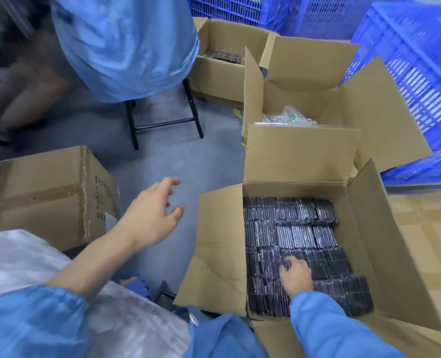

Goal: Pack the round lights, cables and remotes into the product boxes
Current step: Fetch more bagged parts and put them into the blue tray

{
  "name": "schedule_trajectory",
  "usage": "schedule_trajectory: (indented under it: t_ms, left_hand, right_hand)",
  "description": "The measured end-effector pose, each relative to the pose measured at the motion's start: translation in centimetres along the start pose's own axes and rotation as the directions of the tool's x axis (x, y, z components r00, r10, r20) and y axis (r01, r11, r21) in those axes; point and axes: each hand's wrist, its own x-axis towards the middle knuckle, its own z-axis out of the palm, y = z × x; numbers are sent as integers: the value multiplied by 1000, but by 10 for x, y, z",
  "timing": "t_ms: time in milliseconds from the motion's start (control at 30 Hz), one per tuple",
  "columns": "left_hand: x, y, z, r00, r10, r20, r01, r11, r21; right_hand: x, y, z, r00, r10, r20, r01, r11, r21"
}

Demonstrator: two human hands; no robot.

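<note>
An open cardboard carton (219, 254) on the floor at the lower right holds several rows of thin black items wrapped in clear film (291, 228). My right hand (295, 276) reaches into this carton and its fingers curl down onto the wrapped items near the front; whether it grips one is hidden. My left hand (152, 215) hovers over the grey floor left of the carton, fingers spread and holding nothing. A second open carton (299, 151) behind the first holds clear plastic bags (289, 117).
A sealed carton (46, 195) stands at the left. A person in a blue coat (126, 47) sits on a black stool (162, 117) ahead. A third open carton (222, 60) lies beyond. Blue plastic crates (408, 73) stack at the right. White padded wrap (20, 259) lies at lower left.
</note>
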Motion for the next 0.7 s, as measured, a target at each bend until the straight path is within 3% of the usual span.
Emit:
schedule_trajectory:
  t_ms: [67,167,233,367,433,533,700]
  left_hand:
    - [-2,-3,6,998,-52,31,53,998,-21]
    - [-3,3,24,993,-89,72,95,992,-79]
    - [-2,14,37,993,-75,96,82,993,-79]
    - [-4,41,60,984,-20,178,24,1000,-16]
    - [-7,52,74,972,7,234,-14,1000,26]
    - [-13,67,98,944,52,327,-88,991,96]
    - [-21,88,127,882,133,452,-244,949,198]
  right_hand:
    - [4,30,-5,993,61,97,-20,924,-383]
    - [2,46,2,971,46,236,133,713,-689]
    - [6,38,5,981,-29,191,170,599,-782]
    - [13,30,4,989,43,139,99,504,-858]
    - [18,33,2,982,88,168,98,520,-848]
    - [13,33,3,975,137,175,51,628,-777]
    - [-8,24,-4,992,-28,122,74,917,-391]
